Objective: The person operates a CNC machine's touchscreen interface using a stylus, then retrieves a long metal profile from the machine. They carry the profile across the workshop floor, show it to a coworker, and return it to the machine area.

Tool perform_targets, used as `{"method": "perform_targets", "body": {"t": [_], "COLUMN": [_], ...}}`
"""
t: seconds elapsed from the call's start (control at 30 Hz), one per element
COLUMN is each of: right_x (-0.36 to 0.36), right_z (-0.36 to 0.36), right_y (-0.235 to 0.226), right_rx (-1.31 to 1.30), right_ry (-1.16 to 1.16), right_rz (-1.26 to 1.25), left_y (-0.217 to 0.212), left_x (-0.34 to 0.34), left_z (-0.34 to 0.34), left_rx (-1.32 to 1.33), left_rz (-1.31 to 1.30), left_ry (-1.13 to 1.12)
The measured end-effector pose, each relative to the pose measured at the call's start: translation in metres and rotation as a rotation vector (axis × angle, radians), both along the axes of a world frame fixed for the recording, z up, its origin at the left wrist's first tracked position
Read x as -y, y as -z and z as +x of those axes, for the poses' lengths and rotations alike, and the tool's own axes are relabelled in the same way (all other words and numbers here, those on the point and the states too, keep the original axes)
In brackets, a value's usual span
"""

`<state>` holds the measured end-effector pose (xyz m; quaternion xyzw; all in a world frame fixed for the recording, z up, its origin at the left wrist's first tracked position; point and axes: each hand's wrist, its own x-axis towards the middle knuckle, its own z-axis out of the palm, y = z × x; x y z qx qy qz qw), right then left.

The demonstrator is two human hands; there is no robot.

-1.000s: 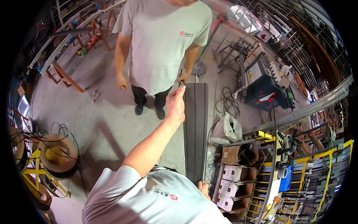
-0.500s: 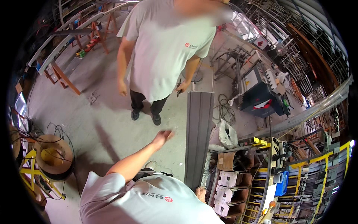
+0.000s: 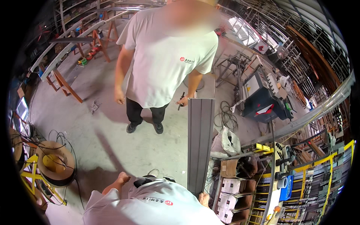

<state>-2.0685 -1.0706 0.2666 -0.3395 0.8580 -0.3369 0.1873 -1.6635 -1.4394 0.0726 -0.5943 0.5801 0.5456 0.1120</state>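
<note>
My left hand (image 3: 122, 177) hangs low beside my hip, loosely bent, with nothing visible in it. At my right side, my right hand (image 3: 203, 198) grips the near end of a long dark grey metal profile (image 3: 200, 144). Its ribbed face points up toward me, and the far end comes up to the co-worker's hand (image 3: 183, 101). Only part of my right hand shows past the profile's edge. Facing me, the co-worker (image 3: 165, 63) holds a small dark tool (image 3: 181, 105) in that hand; their other hand (image 3: 119, 98) hangs down.
Right of the profile are a white sack (image 3: 230, 141), coiled cable (image 3: 226, 116), a rack of boxes (image 3: 229, 186) and a dark machine (image 3: 262, 101). A cable spool (image 3: 55, 162) stands at the left. Wooden trestles (image 3: 65, 86) carry long bars at the far left.
My left hand has drawn back from in front of me to my left hip. My right hand keeps its place on the profile, whose far end now appears slightly lower.
</note>
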Motion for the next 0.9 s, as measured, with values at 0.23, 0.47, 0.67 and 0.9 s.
{"method": "perform_targets", "body": {"t": [0.23, 0.47, 0.67, 0.9], "right_x": [0.002, -0.042, -0.106, -0.233], "right_z": [0.008, 0.007, 0.048, 0.074], "right_y": [-0.013, 0.006, -0.025, 0.011], "right_rx": [0.118, -0.145, 0.105, 0.177], "right_ry": [0.103, 0.228, 0.710, 0.994], "right_rz": [-0.086, 0.037, 0.111, 0.218], "left_y": [-0.034, -0.166, -0.152, -0.137], "left_x": [0.022, 0.008, -0.031, -0.089], "left_z": [-0.134, -0.270, -0.321, -0.408], "left_rx": [-0.164, -0.354, -0.312, -0.116], "left_rz": [-0.156, 0.025, 0.100, 0.149], "left_ry": [0.309, 0.595, 0.903, 1.292]}}
